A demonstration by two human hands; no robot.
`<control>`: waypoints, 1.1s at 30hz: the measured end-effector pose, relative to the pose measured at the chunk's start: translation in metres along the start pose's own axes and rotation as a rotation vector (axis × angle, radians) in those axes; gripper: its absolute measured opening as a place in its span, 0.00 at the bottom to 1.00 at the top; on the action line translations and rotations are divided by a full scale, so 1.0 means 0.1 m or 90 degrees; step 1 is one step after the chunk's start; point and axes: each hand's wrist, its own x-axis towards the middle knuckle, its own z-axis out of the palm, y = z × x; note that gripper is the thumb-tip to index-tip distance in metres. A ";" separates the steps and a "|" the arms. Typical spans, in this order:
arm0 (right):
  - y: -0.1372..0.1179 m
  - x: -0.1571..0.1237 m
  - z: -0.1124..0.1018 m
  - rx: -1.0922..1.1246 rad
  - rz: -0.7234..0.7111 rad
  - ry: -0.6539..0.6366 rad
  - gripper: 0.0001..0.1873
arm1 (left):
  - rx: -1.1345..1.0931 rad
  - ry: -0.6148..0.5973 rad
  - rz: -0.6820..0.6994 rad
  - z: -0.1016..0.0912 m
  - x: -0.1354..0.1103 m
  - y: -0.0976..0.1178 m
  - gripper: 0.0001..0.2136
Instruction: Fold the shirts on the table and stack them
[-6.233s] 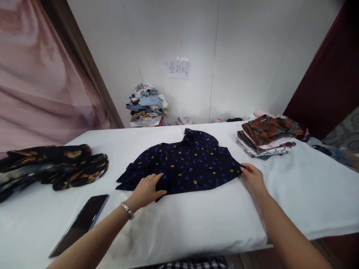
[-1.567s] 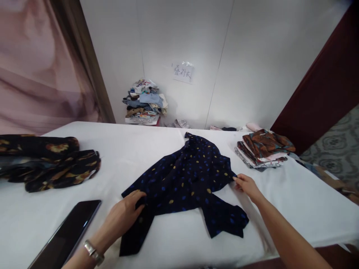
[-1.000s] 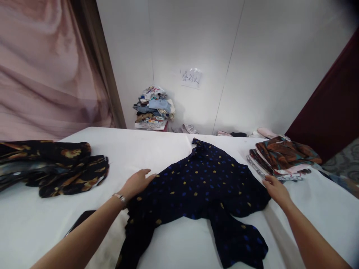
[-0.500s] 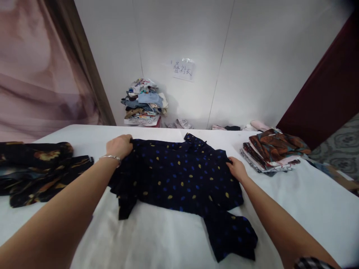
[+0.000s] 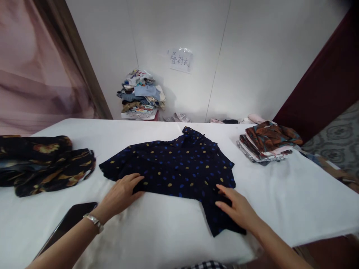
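A dark navy shirt (image 5: 174, 166) with blue and yellow dots lies spread on the white table (image 5: 294, 194), collar pointing away from me. My left hand (image 5: 120, 194), a metal watch on its wrist, rests with fingers stretched on the shirt's near left hem. My right hand (image 5: 237, 209) lies flat, fingers apart, on the sleeve that trails toward the table's near edge at the right. Neither hand grips the cloth.
A dark floral garment (image 5: 45, 164) is bunched at the table's left. A black phone (image 5: 67, 228) lies near my left forearm. Folded patterned clothes (image 5: 267, 142) are stacked at the right. A heap of clothes (image 5: 140, 95) sits by the back wall under a paper sign (image 5: 179, 59).
Both hands came back from the shirt's shoulders to its near edge. The left side now lies flat and spread; the right hand moved onto the trailing sleeve.
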 end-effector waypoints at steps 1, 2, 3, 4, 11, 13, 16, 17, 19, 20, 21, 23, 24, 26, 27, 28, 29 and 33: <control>0.01 -0.12 0.05 -0.028 -0.003 -0.001 0.32 | 0.015 -0.004 -0.032 0.02 -0.03 -0.04 0.21; 0.03 -0.19 0.10 -0.053 -0.004 0.000 0.35 | 0.027 -0.011 -0.055 0.03 -0.04 -0.06 0.20; 0.05 -0.24 0.14 -0.071 0.000 0.005 0.35 | 0.038 -0.021 -0.068 0.02 -0.03 -0.07 0.19; 0.07 -0.25 0.17 -0.078 0.008 0.017 0.34 | 0.048 -0.031 -0.077 0.01 -0.01 -0.05 0.18; -0.02 -0.23 -0.07 0.322 0.168 -0.029 0.22 | -0.002 0.040 -0.079 -0.29 -0.07 0.14 0.06; -0.07 -0.34 -0.25 0.472 0.231 -0.046 0.23 | -0.087 0.096 -0.065 -0.41 -0.24 0.13 0.03; -0.09 -0.52 -0.43 0.609 0.265 -0.086 0.22 | -0.177 0.127 -0.055 -0.54 -0.55 0.13 0.04; -0.10 -0.56 -0.45 0.640 0.266 -0.101 0.22 | -0.171 0.123 -0.055 -0.56 -0.65 0.14 0.04; -0.10 -0.60 -0.44 0.677 0.266 -0.134 0.22 | -0.118 0.110 -0.063 -0.58 -0.80 0.19 0.05; -0.10 -0.61 -0.42 0.683 0.265 -0.148 0.21 | -0.084 0.108 -0.064 -0.57 -0.85 0.21 0.07; -0.10 -0.60 -0.40 0.682 0.264 -0.160 0.21 | -0.053 0.108 -0.061 -0.55 -0.90 0.24 0.09; -0.10 -0.59 -0.38 0.667 0.264 -0.175 0.21 | -0.015 0.112 -0.054 -0.49 -0.96 0.28 0.13; -0.10 -0.58 -0.38 0.660 0.263 -0.175 0.21 | -0.013 0.122 -0.057 -0.46 -0.99 0.29 0.14; -0.10 -0.59 -0.42 0.650 0.261 -0.164 0.21 | -0.039 0.161 -0.089 -0.41 -1.07 0.30 0.14; -0.11 -0.60 -0.45 0.647 0.261 -0.158 0.21 | -0.069 0.191 -0.110 -0.40 -1.12 0.31 0.13; -0.11 -0.61 -0.48 0.643 0.263 -0.152 0.21 | -0.108 0.223 -0.127 -0.39 -1.18 0.31 0.13; -0.11 -0.61 -0.51 0.642 0.265 -0.147 0.21 | -0.156 0.250 -0.140 -0.39 -1.24 0.32 0.12; -0.16 -0.60 -0.58 0.657 0.252 -0.169 0.23 | -0.333 0.270 -0.174 -0.39 -1.45 0.34 0.09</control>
